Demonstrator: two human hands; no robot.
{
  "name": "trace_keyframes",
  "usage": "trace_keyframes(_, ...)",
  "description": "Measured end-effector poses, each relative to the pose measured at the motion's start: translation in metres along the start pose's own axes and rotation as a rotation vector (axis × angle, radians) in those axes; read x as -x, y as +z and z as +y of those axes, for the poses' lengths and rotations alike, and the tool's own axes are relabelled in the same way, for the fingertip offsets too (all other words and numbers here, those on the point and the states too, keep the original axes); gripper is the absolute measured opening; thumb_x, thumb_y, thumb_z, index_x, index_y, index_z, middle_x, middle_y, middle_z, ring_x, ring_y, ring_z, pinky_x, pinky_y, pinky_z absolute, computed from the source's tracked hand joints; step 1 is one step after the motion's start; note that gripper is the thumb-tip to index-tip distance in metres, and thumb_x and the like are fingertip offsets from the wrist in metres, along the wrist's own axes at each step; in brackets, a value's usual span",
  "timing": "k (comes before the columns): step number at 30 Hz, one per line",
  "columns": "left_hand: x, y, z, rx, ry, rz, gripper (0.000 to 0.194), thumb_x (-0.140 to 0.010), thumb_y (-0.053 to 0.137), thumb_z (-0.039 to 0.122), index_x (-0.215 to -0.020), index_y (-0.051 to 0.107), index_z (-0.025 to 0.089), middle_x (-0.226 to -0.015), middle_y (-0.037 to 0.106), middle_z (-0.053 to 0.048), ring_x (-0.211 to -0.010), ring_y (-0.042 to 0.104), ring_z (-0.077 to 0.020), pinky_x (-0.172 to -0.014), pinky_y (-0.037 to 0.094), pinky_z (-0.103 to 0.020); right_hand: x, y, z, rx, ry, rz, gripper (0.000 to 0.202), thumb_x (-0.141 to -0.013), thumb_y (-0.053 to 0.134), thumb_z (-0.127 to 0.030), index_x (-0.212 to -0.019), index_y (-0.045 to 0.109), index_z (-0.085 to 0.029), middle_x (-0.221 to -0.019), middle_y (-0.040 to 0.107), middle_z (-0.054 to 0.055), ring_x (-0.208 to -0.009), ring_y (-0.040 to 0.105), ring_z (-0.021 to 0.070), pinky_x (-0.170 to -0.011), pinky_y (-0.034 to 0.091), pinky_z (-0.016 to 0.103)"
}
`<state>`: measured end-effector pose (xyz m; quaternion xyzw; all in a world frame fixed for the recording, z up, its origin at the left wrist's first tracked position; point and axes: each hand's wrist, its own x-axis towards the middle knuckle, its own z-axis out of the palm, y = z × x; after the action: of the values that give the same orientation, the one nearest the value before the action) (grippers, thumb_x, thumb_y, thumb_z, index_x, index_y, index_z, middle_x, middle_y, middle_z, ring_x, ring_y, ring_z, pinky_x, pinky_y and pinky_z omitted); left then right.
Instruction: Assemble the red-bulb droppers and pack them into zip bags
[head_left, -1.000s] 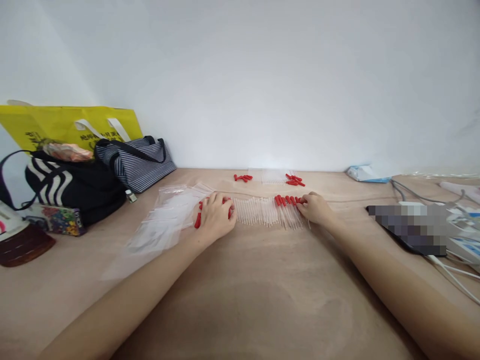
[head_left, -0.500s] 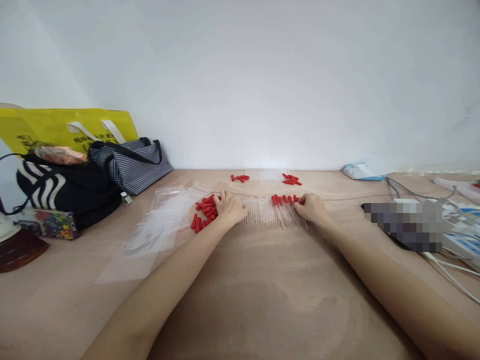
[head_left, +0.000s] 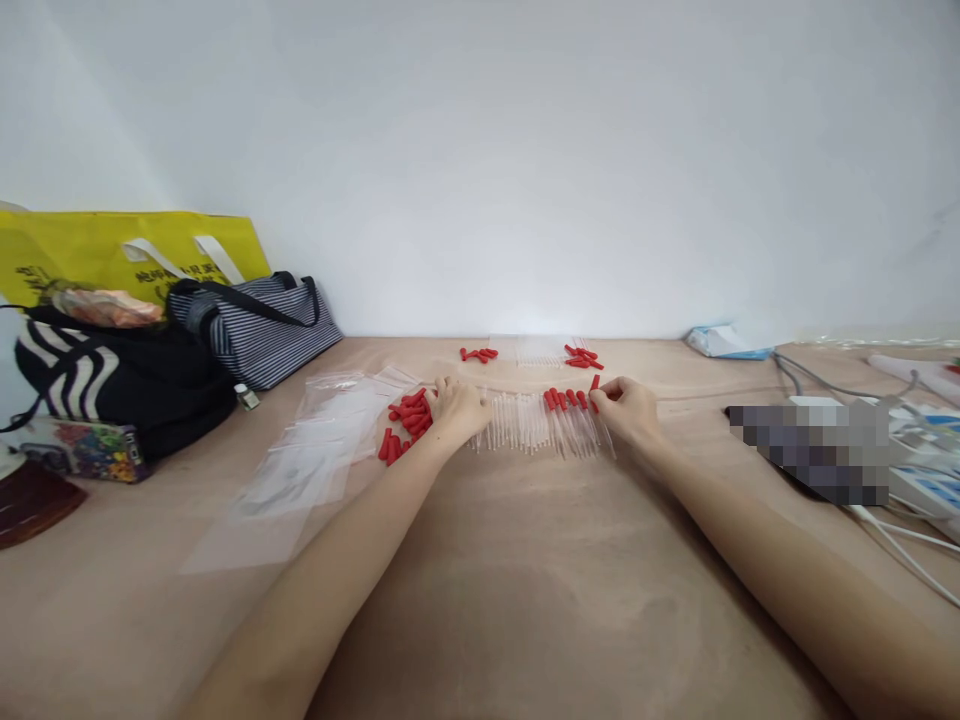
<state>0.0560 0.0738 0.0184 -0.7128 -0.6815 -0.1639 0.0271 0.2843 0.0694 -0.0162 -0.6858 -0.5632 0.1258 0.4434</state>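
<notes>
Pinching a small red bulb-shaped cap (head_left: 595,384) in the right hand (head_left: 625,406), at the right end of slim clear tubes (head_left: 521,423) on the brown wooden bench (head_left: 480,560). Reaching between tubes and loose red caps (head_left: 409,416) with the left hand (head_left: 457,408) (cannot tell if gripping).

Yellow bag (head_left: 105,243), between 9 and 10 o'clock, bears black Chinese characters, partly covered by a white handle (head_left: 156,257) (小贝 read, with caution); lettering on patterned case (head_left: 86,448), toward 9 o'clock, too small to read.
</notes>
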Motion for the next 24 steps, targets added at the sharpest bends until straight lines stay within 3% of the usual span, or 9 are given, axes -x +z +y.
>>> trace_keyframes(3,0.011,-0.015,-0.006,0.094,0.111,0.019,0.023,-0.081,0.04,0.029,-0.077,0.057,0.014,-0.09,0.058,-0.01,-0.09,0.05,-0.024,-0.076,0.038,-0.036,0.009,0.005,-0.01,-0.405,-0.007,-0.028,0.014,-0.061,0.056,-0.028,-0.063,0.05,-0.017,-0.062,0.058,0.002,-0.057,0.055,0.0132,-0.054,0.042,0.025)
trace_keyframes(7,0.049,-0.024,-0.024,0.434,0.387,0.008,0.018,-0.086,0.034,0.027,-0.082,0.048,0.015,-0.065,0.056,0.0,-0.06,0.052,-0.0126,-0.059,0.04,-0.024,0.045,0.015,-0.026,-0.647,-0.076,-0.277,0.023,-0.061,0.061,-0.028,-0.077,0.049,-0.017,-0.067,0.052,-0.002,-0.05,0.051,0.009,-0.049,0.042,0.024)
trace_keyframes(9,0.069,-0.021,-0.035,0.499,0.515,-0.026,0.016,-0.085,0.038,0.025,-0.079,0.049,0.016,-0.066,0.055,0.001,-0.06,0.052,-0.0116,-0.059,0.04,-0.023,0.067,0.017,-0.031,-0.628,-0.123,-0.45,0.03,-0.066,0.058,-0.026,-0.093,0.051,-0.018,-0.073,0.05,-0.001,-0.047,0.048,0.0071,-0.046,0.041,0.023)
trace_keyframes(12,0.09,-0.013,-0.046,0.546,0.605,-0.036,0.014,-0.085,0.04,0.021,-0.08,0.053,0.016,-0.075,0.058,-0.002,-0.069,0.054,-0.012,-0.064,0.041,-0.022,0.092,0.015,-0.036,-0.442,-0.268,-0.577,0.017,-0.071,0.054,-0.025,-0.086,0.059,-0.019,-0.076,0.05,0.001,-0.055,0.048,0.0085,-0.051,0.042,0.024)
trace_keyframes(16,0.092,-0.004,-0.047,0.584,0.581,-0.047,0.016,-0.085,0.039,0.019,-0.089,0.055,0.016,-0.082,0.059,-0.003,-0.075,0.055,-0.0127,-0.068,0.042,-0.023,0.098,0.01,-0.041,-0.321,-0.413,-0.618,0.015,-0.075,0.054,-0.029,-0.081,0.063,-0.019,-0.078,0.054,0.004,-0.067,0.051,0.0121,-0.058,0.042,0.025)
trace_keyframes(24,0.089,-0.002,-0.043,0.528,0.658,-0.07,0.018,-0.086,0.039,0.02,-0.091,0.055,0.015,-0.081,0.061,-0.004,-0.075,0.055,-0.0137,-0.067,0.042,-0.025,0.094,0.013,-0.045,-0.321,-0.51,-0.637,0.016,-0.078,0.053,-0.027,-0.088,0.063,-0.02,-0.078,0.059,0.003,-0.072,0.053,0.0127,-0.065,0.042,0.026)
